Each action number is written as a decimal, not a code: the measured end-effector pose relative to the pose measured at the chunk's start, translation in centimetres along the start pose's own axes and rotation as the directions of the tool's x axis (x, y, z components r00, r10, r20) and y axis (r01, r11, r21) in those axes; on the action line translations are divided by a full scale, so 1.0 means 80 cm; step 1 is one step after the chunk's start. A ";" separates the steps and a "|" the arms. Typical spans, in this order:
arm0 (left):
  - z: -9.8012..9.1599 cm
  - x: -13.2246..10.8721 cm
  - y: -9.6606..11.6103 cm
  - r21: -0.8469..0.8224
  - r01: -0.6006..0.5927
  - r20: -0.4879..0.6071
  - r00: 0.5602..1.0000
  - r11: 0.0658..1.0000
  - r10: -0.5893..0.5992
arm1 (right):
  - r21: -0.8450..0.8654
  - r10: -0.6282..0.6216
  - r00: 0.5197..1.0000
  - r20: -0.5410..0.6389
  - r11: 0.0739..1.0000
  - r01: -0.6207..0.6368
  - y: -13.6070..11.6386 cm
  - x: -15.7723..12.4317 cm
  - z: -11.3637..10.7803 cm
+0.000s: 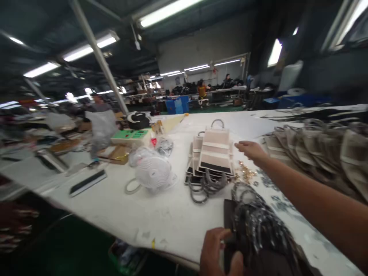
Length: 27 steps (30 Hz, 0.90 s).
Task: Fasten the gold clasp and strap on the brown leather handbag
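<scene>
At the bottom of the head view my left hand (216, 251) curls at the edge of a pile of dark brown bag panels (267, 245) with dark loop handles wrapped in clear plastic. Its thumb and fingers lie on either side of that edge. My right hand (250, 150) reaches out from the right with its fingers stretched and nothing in them. Just left of its fingertips lies a stack of beige bag panels (215, 151) with dark bands and round grey handles. Small gold metal fittings (245, 172) are scattered below the right hand.
Silver fittings (283, 205) lie under my right forearm. Many beige bag pieces (310, 149) line the right side. A white fan (153, 172), a black-and-white bar (87, 183) and a green-topped machine (132, 135) are to the left. People work farther back.
</scene>
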<state>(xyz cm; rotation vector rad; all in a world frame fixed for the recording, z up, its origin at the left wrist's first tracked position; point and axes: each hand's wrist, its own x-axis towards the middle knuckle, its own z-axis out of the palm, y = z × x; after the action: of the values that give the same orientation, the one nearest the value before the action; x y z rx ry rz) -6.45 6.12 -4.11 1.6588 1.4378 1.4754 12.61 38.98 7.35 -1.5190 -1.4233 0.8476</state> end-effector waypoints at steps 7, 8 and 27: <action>0.022 0.023 -0.020 0.224 -0.001 0.210 0.976 0.975 -0.047 | -0.171 0.053 0.997 0.058 0.984 -0.043 0.155 -0.131 -0.119; 0.023 0.024 -0.020 0.253 -0.017 0.213 0.976 0.967 -0.039 | -0.228 0.040 0.998 0.039 0.973 -0.030 0.168 -0.152 -0.137; 0.037 -0.026 -0.028 0.367 -0.195 0.055 0.981 0.910 0.188 | -0.415 -0.194 0.981 0.029 0.890 0.188 0.155 -0.109 -0.062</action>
<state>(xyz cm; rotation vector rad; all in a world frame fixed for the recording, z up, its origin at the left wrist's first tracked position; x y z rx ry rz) -4.27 5.75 -7.73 2.0878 1.6625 1.3406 21.09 29.99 -2.75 -1.6508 -1.7921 0.4259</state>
